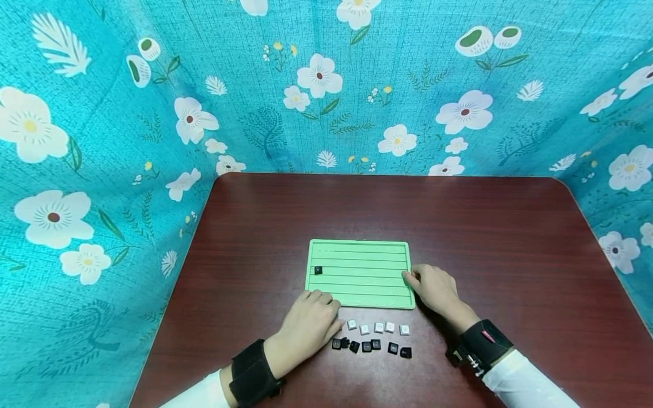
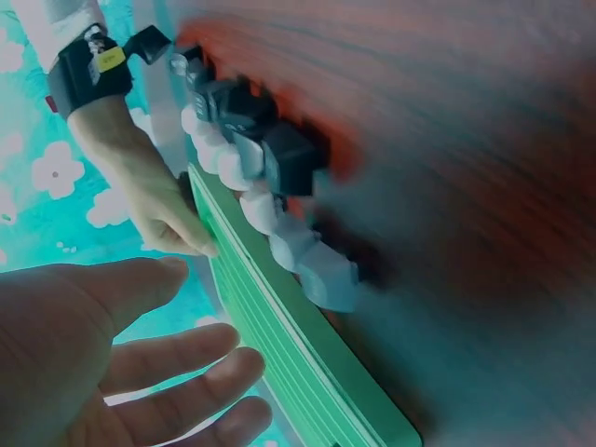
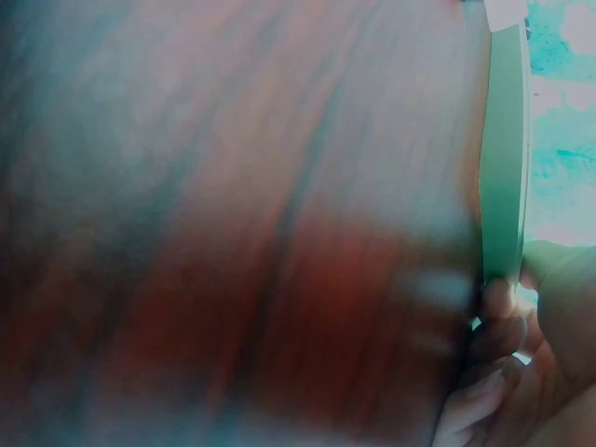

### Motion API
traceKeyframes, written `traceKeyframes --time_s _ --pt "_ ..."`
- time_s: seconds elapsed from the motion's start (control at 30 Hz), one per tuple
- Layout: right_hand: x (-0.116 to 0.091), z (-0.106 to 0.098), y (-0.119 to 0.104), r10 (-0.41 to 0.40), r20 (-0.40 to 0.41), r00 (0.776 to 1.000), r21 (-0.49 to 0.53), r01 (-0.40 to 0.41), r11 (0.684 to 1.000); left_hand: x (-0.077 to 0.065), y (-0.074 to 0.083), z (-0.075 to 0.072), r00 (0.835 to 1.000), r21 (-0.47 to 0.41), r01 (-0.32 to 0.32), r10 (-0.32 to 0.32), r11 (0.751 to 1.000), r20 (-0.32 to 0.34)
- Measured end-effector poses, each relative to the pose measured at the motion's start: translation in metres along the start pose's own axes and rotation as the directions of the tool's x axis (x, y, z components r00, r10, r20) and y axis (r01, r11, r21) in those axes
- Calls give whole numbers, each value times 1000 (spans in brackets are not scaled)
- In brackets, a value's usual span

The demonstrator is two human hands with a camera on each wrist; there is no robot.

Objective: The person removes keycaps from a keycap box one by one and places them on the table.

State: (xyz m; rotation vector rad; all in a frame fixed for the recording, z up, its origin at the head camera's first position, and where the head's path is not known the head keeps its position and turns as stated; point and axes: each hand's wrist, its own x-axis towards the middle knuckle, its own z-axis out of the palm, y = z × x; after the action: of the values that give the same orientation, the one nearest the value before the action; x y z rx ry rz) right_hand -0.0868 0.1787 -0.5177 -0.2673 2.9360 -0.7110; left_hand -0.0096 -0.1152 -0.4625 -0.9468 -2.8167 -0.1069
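A light green board point(image 1: 362, 273) with dark parallel lines lies on the table. One black keycap point(image 1: 318, 270) sits on it near the left edge. My right hand point(image 1: 435, 288) grips the board's right edge, thumb on top and the other fingers curled against the side, as the right wrist view shows. At the lower left corner hovers my left hand point(image 1: 308, 323), close to the keycaps; in the left wrist view its fingers are spread with nothing between them. Below the board, a row of white keycaps point(image 1: 378, 327) stands above a looser row of black keycaps point(image 1: 367, 347).
The brown table point(image 1: 510, 243) has rounded far corners. A blue flowered cloth point(image 1: 265, 85) hangs behind it and at both sides. Black straps point(image 1: 255, 371) circle both wrists.
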Motion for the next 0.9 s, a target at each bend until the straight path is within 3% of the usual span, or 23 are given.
traceKeyframes --time_s 0.57,0.9 --pt "1 1 2 -1 -5 1000 -1 1 1000 5 -18 15 998 -26 53 -54 998 -28" --pt "1 1 2 3 1 1000 -8 -3 1000 8 -25 19 997 -38 77 -77 996 9"
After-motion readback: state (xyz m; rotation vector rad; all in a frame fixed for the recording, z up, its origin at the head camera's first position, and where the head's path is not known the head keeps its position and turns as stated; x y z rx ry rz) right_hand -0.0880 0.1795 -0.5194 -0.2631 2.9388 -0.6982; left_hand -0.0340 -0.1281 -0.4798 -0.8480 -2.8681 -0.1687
